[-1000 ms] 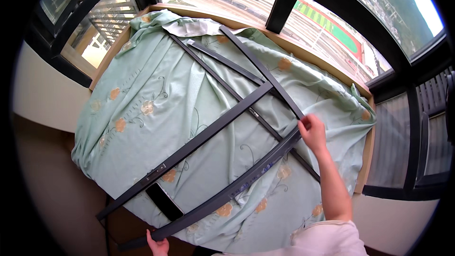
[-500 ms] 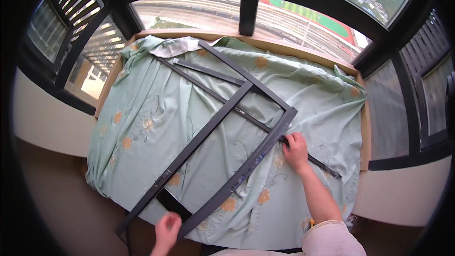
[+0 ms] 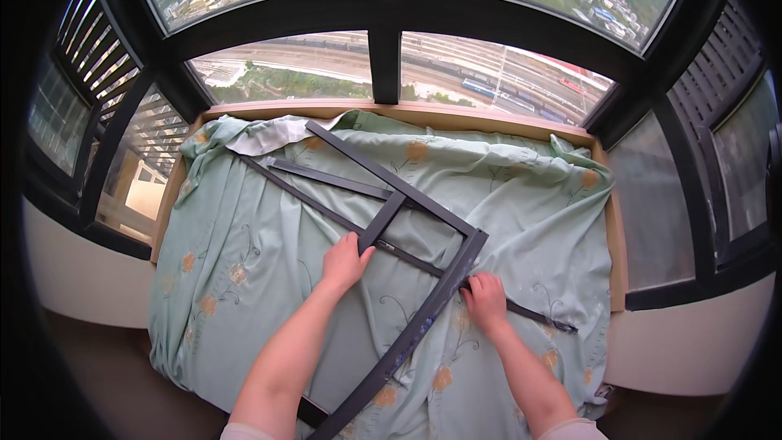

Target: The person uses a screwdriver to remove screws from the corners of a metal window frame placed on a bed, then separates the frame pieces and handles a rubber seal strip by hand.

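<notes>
A dark grey metal frame [image 3: 383, 165] lies on a pale green cloth [image 3: 554, 212] with orange flowers. My left hand [image 3: 345, 263] is closed round its crossbar, near the middle of the cloth. Beneath the frame a long thin dark bar [image 3: 542, 318] runs slantwise from far left to near right. My right hand [image 3: 486, 300] grips this bar just right of the frame's near side bar. A shorter dark strip [image 3: 326, 179] lies under the frame's far part. My left forearm hides the near part of the crossbar.
A wooden ledge [image 3: 476, 116] borders the cloth at the back and sides. Black-framed windows [image 3: 383, 41] rise behind it, with slatted panels at left and right. White wall panels [image 3: 90, 277] stand at both sides. A dark edge [image 3: 312, 412] shows beside my left forearm.
My left hand has gone from near the phone at the front to the crossbar farther off. My right hand stays on the thin bar. The view has tilted up.
</notes>
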Demonstrator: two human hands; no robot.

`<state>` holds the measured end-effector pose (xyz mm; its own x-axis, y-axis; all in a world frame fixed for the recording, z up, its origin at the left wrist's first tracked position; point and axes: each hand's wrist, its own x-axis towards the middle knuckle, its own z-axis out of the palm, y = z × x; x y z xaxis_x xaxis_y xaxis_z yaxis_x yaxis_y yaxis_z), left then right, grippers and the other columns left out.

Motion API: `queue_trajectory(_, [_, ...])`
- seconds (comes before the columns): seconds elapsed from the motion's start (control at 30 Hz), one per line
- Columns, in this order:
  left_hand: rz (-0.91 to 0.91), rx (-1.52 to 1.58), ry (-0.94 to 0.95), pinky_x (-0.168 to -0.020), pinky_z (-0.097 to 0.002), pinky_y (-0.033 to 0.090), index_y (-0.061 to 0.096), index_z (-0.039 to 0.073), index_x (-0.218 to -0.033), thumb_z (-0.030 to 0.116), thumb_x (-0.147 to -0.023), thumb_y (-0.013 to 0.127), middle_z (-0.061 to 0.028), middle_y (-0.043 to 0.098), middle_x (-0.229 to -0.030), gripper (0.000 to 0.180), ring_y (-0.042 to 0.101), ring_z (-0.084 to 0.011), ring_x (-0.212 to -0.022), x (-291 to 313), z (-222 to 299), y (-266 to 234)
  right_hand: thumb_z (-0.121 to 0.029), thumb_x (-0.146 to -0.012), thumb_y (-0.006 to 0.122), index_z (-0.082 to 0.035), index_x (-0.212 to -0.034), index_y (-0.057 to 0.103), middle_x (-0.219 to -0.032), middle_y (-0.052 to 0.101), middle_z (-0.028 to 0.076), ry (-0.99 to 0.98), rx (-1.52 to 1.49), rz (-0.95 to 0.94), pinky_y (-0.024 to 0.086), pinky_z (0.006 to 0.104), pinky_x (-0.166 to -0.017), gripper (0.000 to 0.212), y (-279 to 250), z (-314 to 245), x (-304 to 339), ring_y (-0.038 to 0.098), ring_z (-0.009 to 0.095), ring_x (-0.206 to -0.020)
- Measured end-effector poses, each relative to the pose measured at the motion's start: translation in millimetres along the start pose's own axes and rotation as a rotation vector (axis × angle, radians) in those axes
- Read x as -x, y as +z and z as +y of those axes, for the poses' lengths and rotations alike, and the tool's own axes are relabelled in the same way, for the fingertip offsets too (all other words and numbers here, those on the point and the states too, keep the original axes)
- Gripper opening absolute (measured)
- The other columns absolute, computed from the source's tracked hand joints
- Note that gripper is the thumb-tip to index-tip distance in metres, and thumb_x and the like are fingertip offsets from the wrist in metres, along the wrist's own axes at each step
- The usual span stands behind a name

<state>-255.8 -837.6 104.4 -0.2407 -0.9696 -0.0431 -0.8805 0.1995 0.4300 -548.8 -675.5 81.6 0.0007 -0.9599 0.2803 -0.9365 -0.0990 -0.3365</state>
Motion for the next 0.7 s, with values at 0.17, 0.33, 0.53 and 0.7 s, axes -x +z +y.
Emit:
queue_trajectory(0.17, [-0.175, 0.100, -0.006, -0.068, -0.0521, 0.047, 0.049, 0.001, -0.095, 0.045, -0.091, 0.060, -0.0243, 0.064, -0.079, 0.045, 0.061, -0.0454, -0.078, -9.2, -13.4, 3.4, -0.013, -0.074, 0.072, -0.005, -0.090, 0.057, -0.090, 0.057, 0.011, 0.042, -0.037, 0.020, 0.044, 0.0429, -0.073, 0.023, -1.1, 1.8, -4.8, 0.057, 0.032, -0.085])
queue_trajectory(0.33, [-0.141, 0.211, 0.043, -0.064, -0.0526, 0.044, 0.046, 0.001, -0.092, 0.042, -0.092, 0.060, -0.0264, 0.061, -0.077, 0.044, 0.058, -0.0480, -0.075, -10.0, -13.6, -6.1, -0.006, -0.073, 0.071, -0.003, -0.094, 0.054, -0.092, 0.057, 0.015, 0.075, -0.053, 0.055, 0.046, 0.0461, -0.066, 0.026, -11.7, 22.0, -39.7, 0.058, 0.037, -0.077])
queue_trajectory(0.53, [-0.131, 0.253, 0.000, -0.064, -0.0524, 0.045, 0.045, 0.001, -0.093, 0.042, -0.092, 0.061, -0.0258, 0.061, -0.076, 0.044, 0.058, -0.0479, -0.074, -9.6, -7.7, -27.2, -0.002, -0.073, 0.069, -0.003, -0.094, 0.056, -0.093, 0.058, 0.014, 0.043, -0.198, 0.058, 0.048, 0.0450, -0.066, 0.025, -14.3, 65.7, -96.5, 0.060, 0.037, -0.078])
queue_trajectory(0.7, [-0.065, 0.263, 0.046, -0.060, -0.0480, 0.043, 0.045, 0.001, -0.091, 0.035, -0.092, 0.063, -0.0236, 0.060, -0.074, 0.038, 0.057, -0.0455, -0.071, -6.3, -13.2, -26.8, -0.008, -0.080, 0.072, -0.003, -0.091, 0.059, -0.089, 0.060, 0.013, -0.005, -0.298, 0.014, 0.050, 0.0412, -0.067, 0.017, -14.2, 80.8, -145.7, 0.063, 0.036, -0.080])
